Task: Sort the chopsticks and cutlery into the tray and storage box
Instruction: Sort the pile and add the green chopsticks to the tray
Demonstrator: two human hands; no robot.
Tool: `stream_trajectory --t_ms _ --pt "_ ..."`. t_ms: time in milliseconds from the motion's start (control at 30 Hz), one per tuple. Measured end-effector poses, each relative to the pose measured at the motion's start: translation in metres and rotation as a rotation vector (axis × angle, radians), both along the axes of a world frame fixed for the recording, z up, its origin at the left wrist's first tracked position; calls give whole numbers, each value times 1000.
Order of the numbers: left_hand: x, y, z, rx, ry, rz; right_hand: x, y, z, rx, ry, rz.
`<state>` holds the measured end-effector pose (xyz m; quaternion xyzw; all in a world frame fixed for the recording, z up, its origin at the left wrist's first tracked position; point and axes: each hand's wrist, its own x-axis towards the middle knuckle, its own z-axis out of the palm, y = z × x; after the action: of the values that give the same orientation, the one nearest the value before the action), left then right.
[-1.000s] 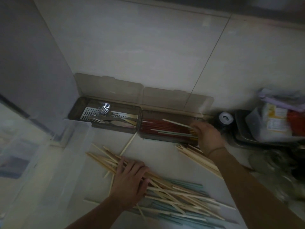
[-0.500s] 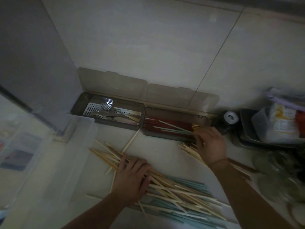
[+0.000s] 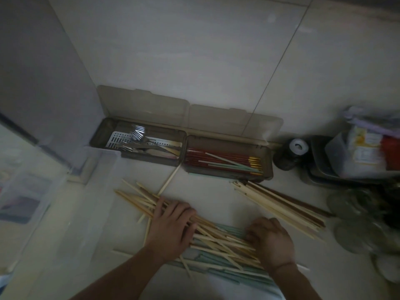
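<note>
A mixed pile of pale wooden and light green chopsticks [image 3: 218,241] lies on the counter in front of me. My left hand [image 3: 171,226] rests flat on its left part, fingers spread. My right hand [image 3: 270,241] sits on the pile's right end with fingers curled into the sticks. Against the wall stand two open brown boxes: the left box [image 3: 97,135] holds forks and other cutlery [image 3: 140,144], the right box [image 3: 267,154] holds red chopsticks [image 3: 212,159] and a few green ones. A separate bundle of pale chopsticks [image 3: 279,204] lies to the right.
A clear plastic bin [image 3: 43,191] stands at the left. At the right are a dark jar with a white lid [image 3: 298,146], a dark tray with packets [image 3: 363,152] and glassware [image 3: 357,224]. A loose chopstick [image 3: 171,179] lies below the boxes.
My right hand has left the box of red chopsticks and come down onto the right end of the pile. My left hand has stayed on the pile.
</note>
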<state>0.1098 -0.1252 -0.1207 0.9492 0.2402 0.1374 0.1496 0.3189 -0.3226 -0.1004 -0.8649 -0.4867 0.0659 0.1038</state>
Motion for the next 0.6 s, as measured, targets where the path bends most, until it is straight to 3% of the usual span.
stream_trajectory --t_ms 200,400,600 --pt "-1 0 1 -17 12 11 -3 0 3 -80 -47 -101" --pt "-1 0 1 -20 13 14 35 7 31 232 -13 -242" --pt "-1 0 0 -19 9 11 76 80 69 377 23 -178"
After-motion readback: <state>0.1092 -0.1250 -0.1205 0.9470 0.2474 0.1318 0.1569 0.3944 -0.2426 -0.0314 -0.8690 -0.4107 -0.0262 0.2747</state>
